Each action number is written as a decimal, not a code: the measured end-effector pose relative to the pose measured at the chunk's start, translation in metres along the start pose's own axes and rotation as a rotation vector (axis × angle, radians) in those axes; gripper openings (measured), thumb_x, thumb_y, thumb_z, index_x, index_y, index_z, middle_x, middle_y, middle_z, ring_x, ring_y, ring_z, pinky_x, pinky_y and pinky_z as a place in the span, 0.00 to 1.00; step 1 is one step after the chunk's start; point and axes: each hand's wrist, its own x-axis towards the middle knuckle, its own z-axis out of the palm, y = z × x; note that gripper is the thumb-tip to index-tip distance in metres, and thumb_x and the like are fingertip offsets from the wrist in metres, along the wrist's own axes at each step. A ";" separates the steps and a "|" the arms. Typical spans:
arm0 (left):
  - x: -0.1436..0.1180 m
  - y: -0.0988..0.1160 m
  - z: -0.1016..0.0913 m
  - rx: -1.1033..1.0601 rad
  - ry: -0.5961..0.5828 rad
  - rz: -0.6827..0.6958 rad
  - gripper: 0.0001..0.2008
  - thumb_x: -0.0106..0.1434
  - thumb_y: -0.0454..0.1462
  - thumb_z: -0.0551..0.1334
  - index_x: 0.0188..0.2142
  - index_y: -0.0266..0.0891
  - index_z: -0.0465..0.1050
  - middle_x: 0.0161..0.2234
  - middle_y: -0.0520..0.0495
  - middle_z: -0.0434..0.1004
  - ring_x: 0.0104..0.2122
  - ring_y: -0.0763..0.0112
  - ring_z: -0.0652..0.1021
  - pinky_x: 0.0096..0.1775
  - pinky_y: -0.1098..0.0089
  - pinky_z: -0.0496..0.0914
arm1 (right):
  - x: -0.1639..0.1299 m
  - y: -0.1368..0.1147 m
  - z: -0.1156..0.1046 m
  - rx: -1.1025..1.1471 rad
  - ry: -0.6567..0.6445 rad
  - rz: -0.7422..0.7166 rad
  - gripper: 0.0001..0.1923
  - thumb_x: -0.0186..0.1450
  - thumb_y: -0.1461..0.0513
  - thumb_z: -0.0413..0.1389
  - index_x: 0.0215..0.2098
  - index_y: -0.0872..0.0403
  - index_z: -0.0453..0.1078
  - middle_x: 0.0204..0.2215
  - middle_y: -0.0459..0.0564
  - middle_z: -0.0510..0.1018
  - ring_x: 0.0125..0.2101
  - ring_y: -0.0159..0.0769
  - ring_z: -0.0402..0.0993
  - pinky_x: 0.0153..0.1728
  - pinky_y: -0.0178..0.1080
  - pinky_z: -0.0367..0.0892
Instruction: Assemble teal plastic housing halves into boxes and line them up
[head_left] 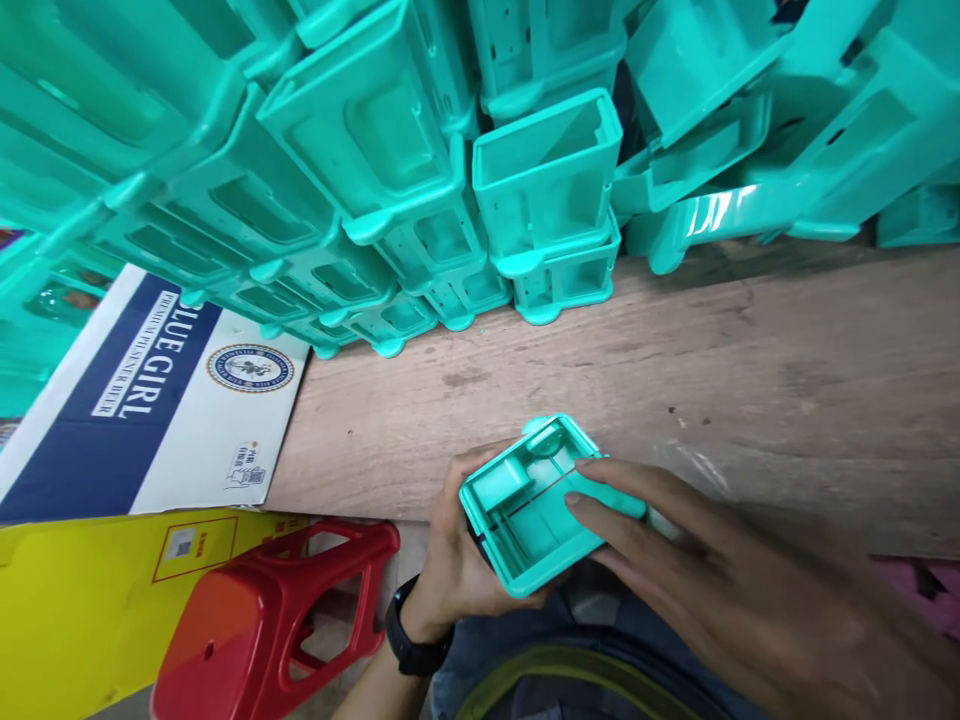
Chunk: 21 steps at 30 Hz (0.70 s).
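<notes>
My left hand (457,550), with a black watch (418,630) on its wrist, grips a small teal plastic box (517,585) from the left and below. The box is tilted, its open side facing up toward me, showing ribs and a raised block inside. A teal flap or tab sticks out at the box's right side. My right hand (675,550) reaches in from the right, its fingers stretched out and apart, two fingertips over the box's right edge. Something pale shows between its fingers, too hidden to name.
Stacked teal plastic boxes (547,190) line the back of the wooden table (465,400), with loose teal parts (705,150) heaped at right. A white and blue beer carton (172,400), a yellow box (75,610) and a red stool (225,630) stand at left.
</notes>
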 end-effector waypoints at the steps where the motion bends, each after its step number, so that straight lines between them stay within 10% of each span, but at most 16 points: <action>1: 0.000 0.000 -0.001 0.001 -0.001 -0.002 0.54 0.42 0.35 0.82 0.66 0.52 0.62 0.59 0.43 0.77 0.54 0.46 0.82 0.53 0.51 0.80 | -0.003 0.000 0.002 -0.002 -0.019 -0.004 0.21 0.73 0.69 0.50 0.56 0.44 0.76 0.55 0.45 0.83 0.29 0.35 0.82 0.28 0.40 0.74; 10: -0.002 0.000 0.000 0.032 0.014 -0.022 0.53 0.42 0.35 0.82 0.65 0.54 0.62 0.59 0.46 0.76 0.54 0.48 0.81 0.55 0.51 0.78 | -0.015 0.005 0.008 0.031 -0.040 -0.123 0.20 0.78 0.65 0.45 0.63 0.51 0.71 0.63 0.55 0.76 0.49 0.42 0.84 0.40 0.42 0.82; 21: 0.001 0.000 -0.001 0.078 0.018 -0.020 0.43 0.50 0.48 0.80 0.60 0.45 0.63 0.56 0.39 0.78 0.53 0.48 0.82 0.54 0.51 0.78 | 0.002 -0.025 0.015 0.094 -0.091 -0.156 0.15 0.78 0.59 0.49 0.52 0.46 0.79 0.55 0.42 0.83 0.35 0.33 0.85 0.26 0.39 0.75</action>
